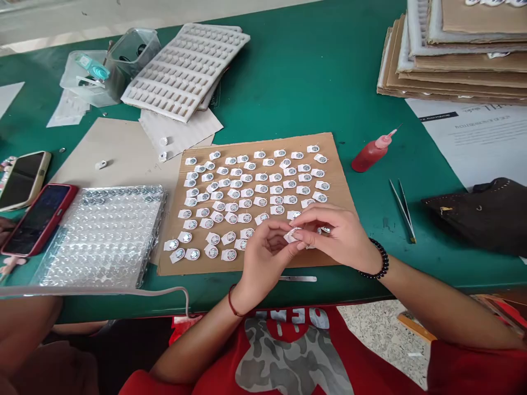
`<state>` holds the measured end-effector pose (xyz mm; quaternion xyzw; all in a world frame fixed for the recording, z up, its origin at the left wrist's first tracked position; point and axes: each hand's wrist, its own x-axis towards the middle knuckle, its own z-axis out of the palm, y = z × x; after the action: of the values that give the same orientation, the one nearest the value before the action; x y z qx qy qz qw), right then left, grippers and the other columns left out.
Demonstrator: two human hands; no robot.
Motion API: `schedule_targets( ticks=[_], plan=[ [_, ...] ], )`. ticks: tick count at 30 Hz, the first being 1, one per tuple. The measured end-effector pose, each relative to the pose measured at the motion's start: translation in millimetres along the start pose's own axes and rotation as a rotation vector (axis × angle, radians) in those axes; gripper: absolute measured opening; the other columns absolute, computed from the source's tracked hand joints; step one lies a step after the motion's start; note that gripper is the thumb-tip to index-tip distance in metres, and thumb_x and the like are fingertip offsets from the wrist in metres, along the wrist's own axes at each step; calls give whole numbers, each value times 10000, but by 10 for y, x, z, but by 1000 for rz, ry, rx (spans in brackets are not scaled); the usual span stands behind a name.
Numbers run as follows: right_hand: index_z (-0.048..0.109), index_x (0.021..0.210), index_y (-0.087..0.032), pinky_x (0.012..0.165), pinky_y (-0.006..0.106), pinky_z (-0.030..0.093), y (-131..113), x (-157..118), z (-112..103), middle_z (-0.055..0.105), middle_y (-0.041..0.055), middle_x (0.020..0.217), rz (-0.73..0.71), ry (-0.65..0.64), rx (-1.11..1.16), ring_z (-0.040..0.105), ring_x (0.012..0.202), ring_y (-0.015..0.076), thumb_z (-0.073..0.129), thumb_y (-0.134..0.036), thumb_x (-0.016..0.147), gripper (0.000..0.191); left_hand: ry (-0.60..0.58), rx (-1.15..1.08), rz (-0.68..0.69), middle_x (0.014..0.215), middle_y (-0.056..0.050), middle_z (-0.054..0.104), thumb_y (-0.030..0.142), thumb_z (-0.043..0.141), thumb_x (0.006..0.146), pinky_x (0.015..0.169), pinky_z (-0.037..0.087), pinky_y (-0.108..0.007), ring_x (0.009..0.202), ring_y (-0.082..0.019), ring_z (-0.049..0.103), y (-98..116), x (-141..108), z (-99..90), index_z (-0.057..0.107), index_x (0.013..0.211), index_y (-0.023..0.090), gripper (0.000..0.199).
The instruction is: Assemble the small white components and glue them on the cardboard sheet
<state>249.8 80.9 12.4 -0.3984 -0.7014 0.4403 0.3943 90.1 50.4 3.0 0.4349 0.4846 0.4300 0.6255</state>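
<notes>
Cardboard lies beneath my left hand and right hand, whose fingers, pinched nearly together, hold one small white tabbed piece between them; its face seems partly hidden by my grip. Similar tabbed discs sit in rows below.

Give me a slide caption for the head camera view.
Left hand and right hand hold a small white piece over cardboard bearing many silver-and-white pieces.
</notes>
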Motion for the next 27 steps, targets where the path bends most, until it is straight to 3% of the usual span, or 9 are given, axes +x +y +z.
schedule_targets(
  ticks=[6,12,17,22,27],
  plan=[
    [653,862,-203,585,186,519,17,-5,43,608,21,830,-186,107,-76,596,744,88,615,-180,793,82,-100,-282,-226,769,-31,669,302,616,796,671,550,-282,659,-142,654,56,-9,-11,612,971,183,212],
    [648,788,-193,493,192,473,-12,-14,69,540,21,752,-401,163,-291,529,619,67,616,-133,780,68,-118,-444,-340,712,-40,664,304,604,801,654,534,-244,636,-120,632,34,-9,4,678,894,151,194],
    [651,823,-181,521,186,473,-25,-68,72,546,15,735,-551,137,-411,538,630,60,657,-96,742,118,-49,-486,-323,743,-7,679,292,652,775,658,532,-211,630,-88,623,41,-13,-27,686,922,204,175],
    [647,838,-189,532,210,457,34,-68,108,559,6,709,-569,107,-442,532,627,69,666,-110,741,127,-38,-461,-274,844,-14,698,275,689,751,688,528,-201,740,-100,635,59,-2,-50,702,889,219,150],
    [642,880,-206,517,230,449,-45,-26,5,564,10,706,-630,17,-490,513,590,77,657,-166,756,132,-25,-377,-190,769,-10,696,280,704,736,667,518,-203,688,-99,632,46,37,-93,709,844,206,131]
  ],
)
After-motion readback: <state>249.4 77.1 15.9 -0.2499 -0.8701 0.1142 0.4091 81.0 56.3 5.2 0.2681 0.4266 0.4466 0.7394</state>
